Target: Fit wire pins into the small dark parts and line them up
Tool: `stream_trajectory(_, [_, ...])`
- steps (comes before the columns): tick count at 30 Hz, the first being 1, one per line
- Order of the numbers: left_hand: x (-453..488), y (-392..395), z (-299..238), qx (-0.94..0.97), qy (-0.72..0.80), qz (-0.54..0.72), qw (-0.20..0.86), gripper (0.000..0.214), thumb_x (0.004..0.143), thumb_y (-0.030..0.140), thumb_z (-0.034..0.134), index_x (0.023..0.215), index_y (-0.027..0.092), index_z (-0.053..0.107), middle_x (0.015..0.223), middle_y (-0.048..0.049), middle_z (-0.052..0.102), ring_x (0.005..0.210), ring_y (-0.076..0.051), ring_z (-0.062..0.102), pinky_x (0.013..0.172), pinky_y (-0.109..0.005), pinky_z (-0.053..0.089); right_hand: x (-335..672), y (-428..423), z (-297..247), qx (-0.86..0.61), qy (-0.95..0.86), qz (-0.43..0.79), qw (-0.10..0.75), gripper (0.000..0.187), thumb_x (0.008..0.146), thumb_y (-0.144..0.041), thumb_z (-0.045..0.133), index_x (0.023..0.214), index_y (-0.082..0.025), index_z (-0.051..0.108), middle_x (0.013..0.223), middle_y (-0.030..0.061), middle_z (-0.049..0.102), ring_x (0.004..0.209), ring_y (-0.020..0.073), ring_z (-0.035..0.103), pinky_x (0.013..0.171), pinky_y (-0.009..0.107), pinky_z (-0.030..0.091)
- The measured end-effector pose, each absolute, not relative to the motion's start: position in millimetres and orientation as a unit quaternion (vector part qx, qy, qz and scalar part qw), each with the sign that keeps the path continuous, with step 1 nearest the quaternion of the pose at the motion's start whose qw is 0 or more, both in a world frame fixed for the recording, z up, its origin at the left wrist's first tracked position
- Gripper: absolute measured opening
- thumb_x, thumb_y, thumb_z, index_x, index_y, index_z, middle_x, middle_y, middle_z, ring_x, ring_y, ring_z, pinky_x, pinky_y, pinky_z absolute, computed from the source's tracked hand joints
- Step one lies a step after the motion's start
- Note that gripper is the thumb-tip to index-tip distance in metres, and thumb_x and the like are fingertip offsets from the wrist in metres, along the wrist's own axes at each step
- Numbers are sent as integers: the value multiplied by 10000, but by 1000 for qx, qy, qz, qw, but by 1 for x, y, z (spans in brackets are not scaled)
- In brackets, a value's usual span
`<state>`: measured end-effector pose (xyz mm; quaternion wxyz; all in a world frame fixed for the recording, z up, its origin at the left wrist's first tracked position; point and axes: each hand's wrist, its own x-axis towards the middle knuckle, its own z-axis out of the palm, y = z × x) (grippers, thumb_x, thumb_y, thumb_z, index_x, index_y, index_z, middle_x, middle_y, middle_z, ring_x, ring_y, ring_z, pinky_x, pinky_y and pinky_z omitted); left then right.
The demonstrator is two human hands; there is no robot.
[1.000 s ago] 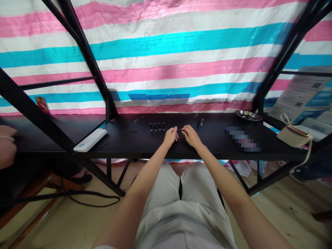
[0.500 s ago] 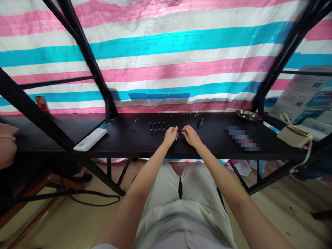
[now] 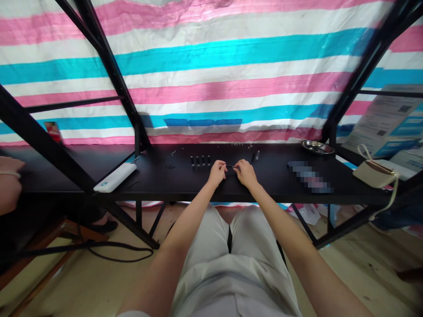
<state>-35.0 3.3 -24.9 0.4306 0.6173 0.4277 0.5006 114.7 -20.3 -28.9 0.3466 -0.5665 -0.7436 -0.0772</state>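
Note:
At the middle of the black table (image 3: 155, 176), my left hand (image 3: 217, 174) is closed in a pinch on one end of a thin black piece (image 3: 230, 167). My right hand (image 3: 246, 173) pinches the other end, so the piece spans the small gap between them. Its kind is too small and dark to make out against the tabletop. Left of my hands stand several small black cylinders (image 3: 200, 161) with pale ends, in a row. Just beyond my right hand are a dark cylinder (image 3: 253, 156) and a greyish one (image 3: 257, 155).
A white power bank-like box (image 3: 115, 178) lies at the left by the black frame. Along the back edge sit tiny pale bits (image 3: 237, 144). To the right are a metal dish (image 3: 317, 147), a blurred-out item (image 3: 310, 177) and a beige purse (image 3: 373, 173). Another person's arm (image 3: 9, 185) shows far left.
My right hand has shifted slightly to the right, widening the gap between my hands. More of the thin black piece shows. Everything else stays in place.

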Motion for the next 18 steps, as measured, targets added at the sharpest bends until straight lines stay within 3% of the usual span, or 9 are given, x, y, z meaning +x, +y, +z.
stream_trajectory(4, [-36, 6, -27, 601, 445, 517, 417, 73, 845, 129, 414, 899, 178, 425, 657, 69, 511, 322, -11, 401, 362, -153, 301, 114, -22, -28, -598, -725, -103, 327, 113, 853, -209, 474, 843, -180, 582, 931, 93, 578, 877, 228, 496, 719, 339, 377])
stream_trajectory(8, [-36, 5, -26, 596, 448, 521, 415, 76, 833, 130, 437, 894, 175, 436, 654, 64, 520, 337, -8, 399, 372, -145, 316, 116, -25, -25, -577, -702, -90, 407, 153, 867, -233, 442, 854, -175, 583, 913, 99, 575, 867, 224, 502, 740, 343, 395])
stream_trajectory(13, [-35, 0, -23, 658, 385, 468, 447, 78, 791, 156, 524, 866, 143, 506, 627, 38, 574, 357, -19, 422, 390, -152, 343, 118, -25, -22, -457, -708, 38, 537, 198, 860, -338, 452, 872, -188, 581, 895, 74, 582, 772, 171, 535, 714, 303, 437])
stream_trajectory(18, [-34, -4, -19, 669, 360, 459, 461, 122, 768, 194, 571, 866, 126, 544, 609, 25, 585, 360, -24, 437, 400, -158, 355, 121, -18, -28, -460, -656, 196, 566, 307, 771, -474, 525, 839, -181, 591, 773, 45, 612, 654, 148, 549, 641, 288, 451])
